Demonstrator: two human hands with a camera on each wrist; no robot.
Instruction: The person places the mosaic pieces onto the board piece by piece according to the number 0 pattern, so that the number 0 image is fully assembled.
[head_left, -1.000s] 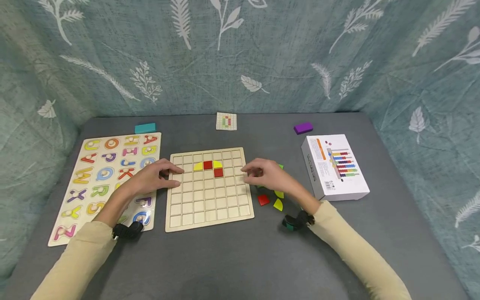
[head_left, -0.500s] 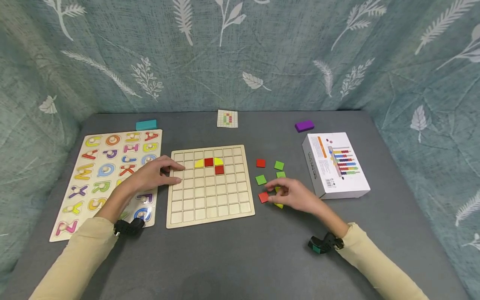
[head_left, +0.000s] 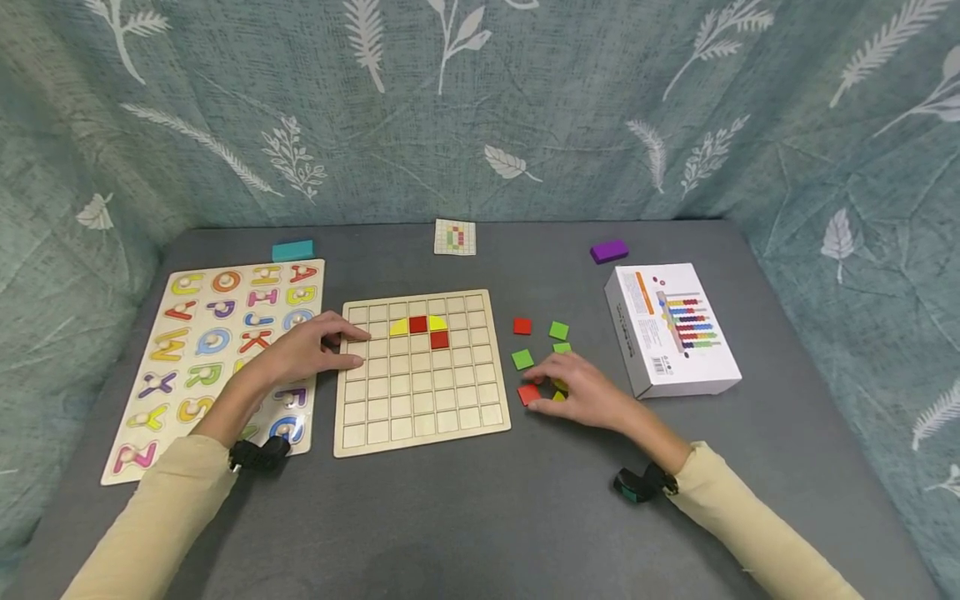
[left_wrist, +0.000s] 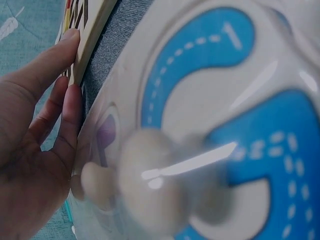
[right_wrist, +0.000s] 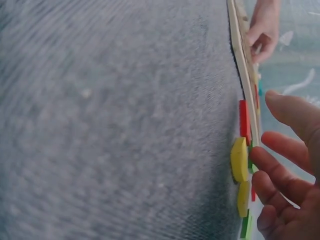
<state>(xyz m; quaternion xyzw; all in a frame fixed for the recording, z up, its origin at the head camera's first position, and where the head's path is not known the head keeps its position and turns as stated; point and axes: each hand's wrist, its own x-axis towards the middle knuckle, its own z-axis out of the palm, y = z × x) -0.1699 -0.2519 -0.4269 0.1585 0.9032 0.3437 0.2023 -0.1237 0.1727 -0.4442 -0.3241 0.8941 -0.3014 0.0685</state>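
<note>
My left hand grips the left edge of the wooden grid board, its thumb and index fingertips touching the rim. In the left wrist view the thumb lies against the board. Red and yellow pieces fill a few cells near the board's top, including a red square. Over the loose tiles to the board's right is my right hand, thumb and index apart around a red tile. The right wrist view shows yellow quarter-round tiles just beside the fingers. Part of the pile is hidden under this hand.
A letter puzzle board lies at left, partly under my left forearm. A small pattern card sits at the back. Teal and purple blocks flank it. A white abacus box stands right of the tiles.
My right hand has moved from the board's right edge down and right to the loose tiles, then slightly lower over the red tile. My left hand has stayed at the board's left edge.
</note>
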